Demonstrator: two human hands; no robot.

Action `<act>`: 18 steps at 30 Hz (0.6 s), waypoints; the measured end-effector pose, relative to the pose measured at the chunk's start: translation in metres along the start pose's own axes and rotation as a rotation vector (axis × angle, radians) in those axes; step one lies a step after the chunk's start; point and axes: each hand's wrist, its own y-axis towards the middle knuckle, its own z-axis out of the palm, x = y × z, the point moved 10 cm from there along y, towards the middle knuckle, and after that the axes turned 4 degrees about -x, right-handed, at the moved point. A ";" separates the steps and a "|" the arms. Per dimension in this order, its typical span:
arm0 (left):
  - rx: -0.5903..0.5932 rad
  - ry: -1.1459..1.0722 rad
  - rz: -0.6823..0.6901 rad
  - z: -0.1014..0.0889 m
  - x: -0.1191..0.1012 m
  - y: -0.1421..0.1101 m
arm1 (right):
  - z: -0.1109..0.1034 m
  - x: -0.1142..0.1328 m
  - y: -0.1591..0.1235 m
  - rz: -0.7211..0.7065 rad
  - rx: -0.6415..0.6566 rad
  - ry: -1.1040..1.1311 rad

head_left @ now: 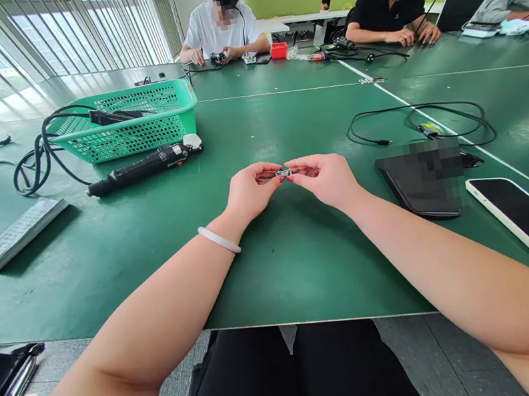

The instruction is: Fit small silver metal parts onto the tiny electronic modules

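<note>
2 forearms (171,281), left hand (249,194), right hand (330,180), grip pinched on small part (283,173), basket (133,140), black tool (138,172) beyond

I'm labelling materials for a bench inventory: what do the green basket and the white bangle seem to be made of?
The green rectangular openwork basket looks like moulded plastic, slightly glossy: even colour, regular holes. The smooth white ring-shaped bangle looks hard and polished; it could be stone, glass or plastic.
</note>
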 end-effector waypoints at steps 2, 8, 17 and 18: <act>-0.008 0.023 0.010 -0.001 -0.001 0.000 | 0.000 0.000 0.000 -0.003 -0.001 -0.005; -0.012 0.061 0.021 -0.001 -0.002 0.000 | -0.001 0.000 0.000 -0.013 -0.008 -0.008; -0.005 0.060 0.019 -0.002 -0.003 0.000 | 0.000 0.003 0.000 -0.034 -0.008 -0.004; -0.009 0.075 0.019 -0.002 -0.004 -0.001 | 0.000 0.003 0.000 -0.035 -0.008 -0.013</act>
